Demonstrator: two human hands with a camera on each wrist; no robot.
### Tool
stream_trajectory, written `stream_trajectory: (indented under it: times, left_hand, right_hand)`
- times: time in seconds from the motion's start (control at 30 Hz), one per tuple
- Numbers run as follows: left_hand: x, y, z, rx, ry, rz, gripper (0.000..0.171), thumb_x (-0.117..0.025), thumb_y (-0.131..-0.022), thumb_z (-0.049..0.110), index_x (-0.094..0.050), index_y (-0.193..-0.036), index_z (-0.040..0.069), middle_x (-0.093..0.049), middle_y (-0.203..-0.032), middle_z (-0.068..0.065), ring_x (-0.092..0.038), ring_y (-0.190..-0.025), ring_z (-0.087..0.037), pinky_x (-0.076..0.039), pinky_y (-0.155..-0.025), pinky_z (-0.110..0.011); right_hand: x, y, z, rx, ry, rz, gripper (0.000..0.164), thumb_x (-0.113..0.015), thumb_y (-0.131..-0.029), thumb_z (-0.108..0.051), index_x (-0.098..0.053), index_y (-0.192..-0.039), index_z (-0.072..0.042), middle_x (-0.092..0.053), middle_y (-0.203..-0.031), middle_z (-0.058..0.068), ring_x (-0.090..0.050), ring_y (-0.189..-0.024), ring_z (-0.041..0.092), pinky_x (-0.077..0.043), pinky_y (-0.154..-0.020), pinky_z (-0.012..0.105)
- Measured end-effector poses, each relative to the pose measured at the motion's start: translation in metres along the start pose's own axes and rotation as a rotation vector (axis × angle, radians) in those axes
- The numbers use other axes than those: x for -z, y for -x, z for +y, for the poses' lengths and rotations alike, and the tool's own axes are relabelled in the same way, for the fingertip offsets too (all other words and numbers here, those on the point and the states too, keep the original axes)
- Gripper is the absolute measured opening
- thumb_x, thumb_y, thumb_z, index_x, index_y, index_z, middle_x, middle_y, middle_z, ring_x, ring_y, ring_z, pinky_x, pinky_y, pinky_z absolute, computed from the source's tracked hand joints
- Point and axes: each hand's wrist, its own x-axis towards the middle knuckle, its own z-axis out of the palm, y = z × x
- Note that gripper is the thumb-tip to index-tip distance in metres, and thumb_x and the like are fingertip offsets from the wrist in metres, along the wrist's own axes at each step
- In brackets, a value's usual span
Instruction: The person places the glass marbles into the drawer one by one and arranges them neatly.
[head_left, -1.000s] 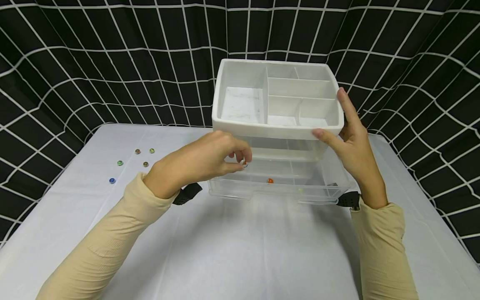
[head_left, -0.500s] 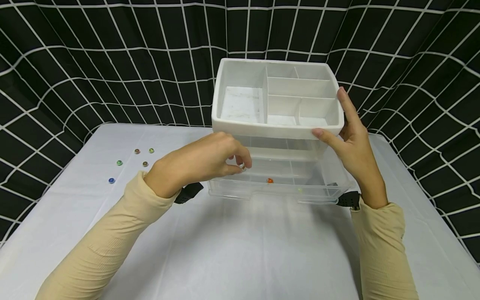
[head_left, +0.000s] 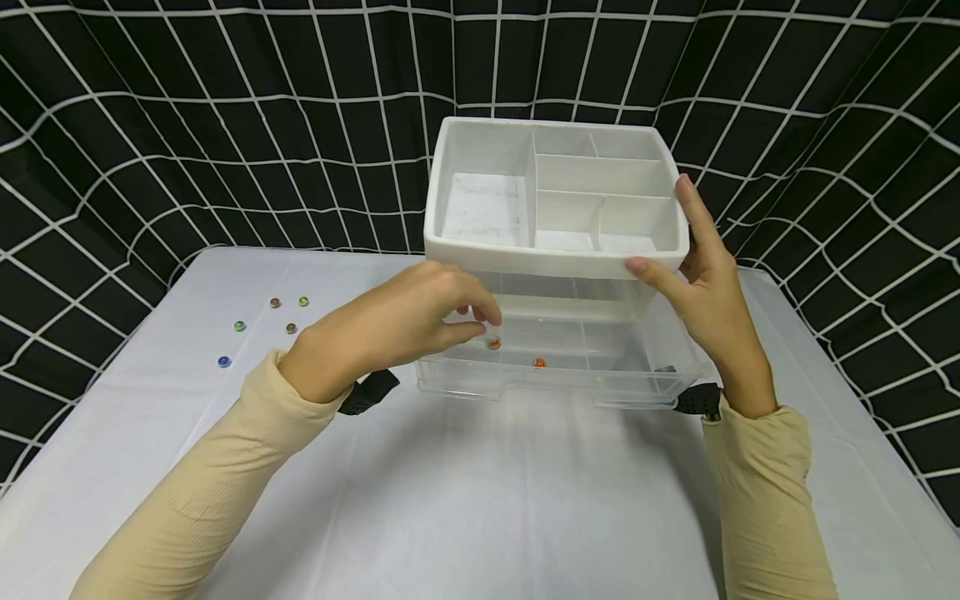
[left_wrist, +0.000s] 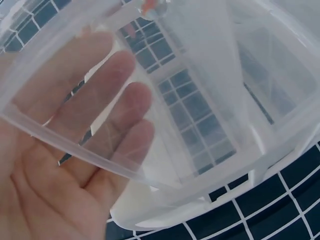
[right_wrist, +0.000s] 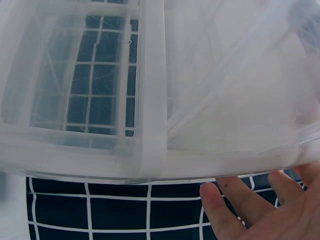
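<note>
A white desktop organizer (head_left: pixel 555 263) with a divided top tray stands at the back, its clear drawer (head_left: pixel 465 392) pulled out below. My left hand (head_left: pixel 408 321) hovers over the drawer's left part, thumb and fingers apart. Just under its fingertips is a clear-and-orange marble (head_left: pixel 492 342), apart from them; in the left wrist view this marble (left_wrist: pixel 151 8) shows at the top edge, beyond the fingers. An orange marble (head_left: pixel 540 363) lies in the drawer, and a faint yellow-green one (head_left: pixel 600 380) farther right. My right hand (head_left: pixel 708 292) grips the organizer's right front corner, thumb on the front.
Several marbles lie on the white cloth at the left, among them a blue one (head_left: pixel 224 362), a green one (head_left: pixel 239 326) and a brownish one (head_left: pixel 291 328). A black cloth with a white grid (head_left: pixel 315 133) rises behind and on both sides.
My left hand has let go of the clear-and-orange marble, which has dropped slightly below its fingertips at the drawer. The right hand and the organizer have stayed in place.
</note>
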Motion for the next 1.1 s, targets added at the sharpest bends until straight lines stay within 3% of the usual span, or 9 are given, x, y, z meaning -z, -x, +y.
stream_trajectory:
  times: [0.47,0.77,0.83,1.1]
  left_hand:
    - [-0.004,0.023,-0.009,-0.167,-0.029,0.367,0.019,-0.072,-0.087,-0.001,-0.074,-0.105,0.005,-0.075,-0.103,-0.004,-0.068,-0.101,-0.020,-0.054,-0.091,-0.031]
    - [-0.004,0.039,-0.017,-0.157,-0.025,0.476,0.022,-0.073,-0.084,-0.005,-0.074,-0.104,0.004,-0.075,-0.101,-0.005,-0.068,-0.099,-0.020,-0.052,-0.098,-0.032]
    - [-0.004,0.042,-0.018,-0.159,-0.030,0.499,0.023,-0.073,-0.083,-0.006,-0.075,-0.105,0.003,-0.075,-0.101,-0.005,-0.068,-0.100,-0.020,-0.053,-0.092,-0.030]
    - [-0.002,0.058,-0.023,-0.113,-0.050,0.559,0.028,-0.074,-0.081,-0.009,-0.075,-0.106,0.003,-0.076,-0.103,-0.005,-0.069,-0.103,-0.022,-0.052,-0.093,-0.025]
  right_hand:
    - [0.000,0.000,0.000,-0.002,0.006,0.001,0.090,-0.071,-0.090,-0.004,-0.019,-0.157,-0.034,-0.028,-0.162,0.001,-0.051,-0.123,0.016,-0.047,-0.096,0.015]
    - [-0.001,0.000,0.000,-0.002,0.003,0.002,0.090,-0.071,-0.090,-0.004,-0.019,-0.157,-0.033,-0.028,-0.162,0.001,-0.050,-0.123,0.016,-0.047,-0.095,0.014]
    - [-0.001,0.000,0.000,-0.001,-0.003,0.002,0.090,-0.070,-0.090,-0.004,-0.019,-0.157,-0.033,-0.028,-0.162,0.001,-0.050,-0.123,0.016,-0.047,-0.094,0.014]
    - [-0.001,0.000,0.000,-0.004,-0.015,0.003,0.090,-0.071,-0.090,-0.004,-0.019,-0.157,-0.033,-0.027,-0.163,0.001,-0.050,-0.125,0.017,-0.047,-0.094,0.012]
